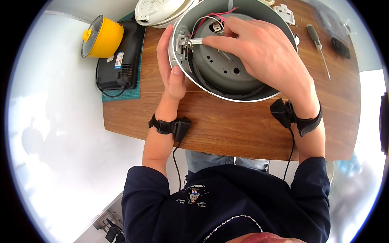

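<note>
My left hand is closed around the left wall of a round metal appliance housing, thumb and fingers outside it. My right hand reaches into the housing, its index fingertip touching a white bar at a metal bracket on the left inner wall. Its other fingers are curled and partly hidden, so whatever else they hold is unclear. Red and white wires run over the grey inner plate, which has several holes. Black strapped devices with cables sit on both my wrists.
A yellow pot sits on a black appliance over a green mat at left. White plastic parts lie behind. At right on the wooden table are a screwdriver, a white plate and a small black item.
</note>
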Demonstrator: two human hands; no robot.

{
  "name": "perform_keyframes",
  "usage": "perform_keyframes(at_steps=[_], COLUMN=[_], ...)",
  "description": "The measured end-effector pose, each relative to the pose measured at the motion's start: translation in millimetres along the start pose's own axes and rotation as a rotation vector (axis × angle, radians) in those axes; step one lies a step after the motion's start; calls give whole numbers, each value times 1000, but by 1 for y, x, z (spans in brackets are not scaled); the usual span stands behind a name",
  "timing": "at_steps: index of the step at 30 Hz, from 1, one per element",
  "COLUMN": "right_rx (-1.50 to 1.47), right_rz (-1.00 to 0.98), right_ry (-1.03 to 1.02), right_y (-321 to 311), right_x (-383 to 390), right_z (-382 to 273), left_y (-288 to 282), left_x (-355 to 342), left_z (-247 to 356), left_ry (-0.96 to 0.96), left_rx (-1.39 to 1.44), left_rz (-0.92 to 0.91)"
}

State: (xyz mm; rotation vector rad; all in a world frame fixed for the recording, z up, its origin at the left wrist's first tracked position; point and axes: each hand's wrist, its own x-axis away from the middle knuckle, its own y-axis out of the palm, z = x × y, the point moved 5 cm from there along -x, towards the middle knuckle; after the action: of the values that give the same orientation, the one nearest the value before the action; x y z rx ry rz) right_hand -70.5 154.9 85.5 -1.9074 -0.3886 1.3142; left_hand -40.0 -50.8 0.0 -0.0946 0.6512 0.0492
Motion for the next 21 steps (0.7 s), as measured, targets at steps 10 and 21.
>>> perform_keyframes(at_steps=[10, 21], right_rx=[58, -43], right_rz=[-93, -215], right_ry=[29, -24], right_y=[-5, -21], right_x=[-5, -10], right_z=[-6, -6], left_y=[-5, -1], left_x=[-1, -5], left_z=[0, 7], left_ry=[76, 154], left_rx=[-91, -321], left_rz=[-76, -104])
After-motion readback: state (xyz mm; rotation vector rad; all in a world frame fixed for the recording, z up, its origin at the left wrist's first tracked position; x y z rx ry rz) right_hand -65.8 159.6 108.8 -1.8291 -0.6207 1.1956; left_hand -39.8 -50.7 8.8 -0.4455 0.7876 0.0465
